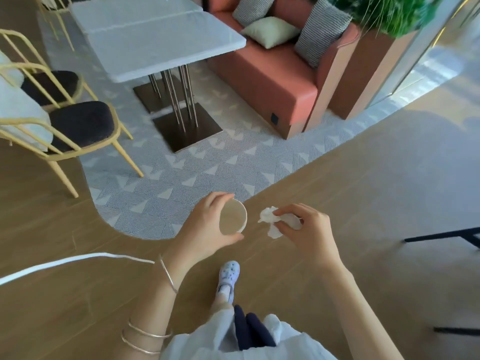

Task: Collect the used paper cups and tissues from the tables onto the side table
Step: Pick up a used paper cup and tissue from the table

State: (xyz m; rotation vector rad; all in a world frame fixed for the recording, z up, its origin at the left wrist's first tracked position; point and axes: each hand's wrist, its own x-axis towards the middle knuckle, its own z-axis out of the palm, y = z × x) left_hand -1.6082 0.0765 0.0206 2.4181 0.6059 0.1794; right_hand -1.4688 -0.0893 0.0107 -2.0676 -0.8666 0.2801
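My left hand [205, 224] grips a beige paper cup [233, 217] by its side, with the open mouth tilted toward the camera; the inside looks empty. Just to its right, my right hand [309, 229] pinches a crumpled white tissue [272, 222] between thumb and fingers. Both hands are held out in front of me above the wooden floor, a short gap between cup and tissue. The white tables [161, 37] ahead at the upper left show bare tops.
Yellow-framed chairs [78, 126] with dark seats stand at the left. A coral sofa [272, 74] with cushions and a planter [384, 61] are at the upper right. A patterned grey carpet [194, 172] lies ahead. Dark furniture legs [446, 235] show at the right edge.
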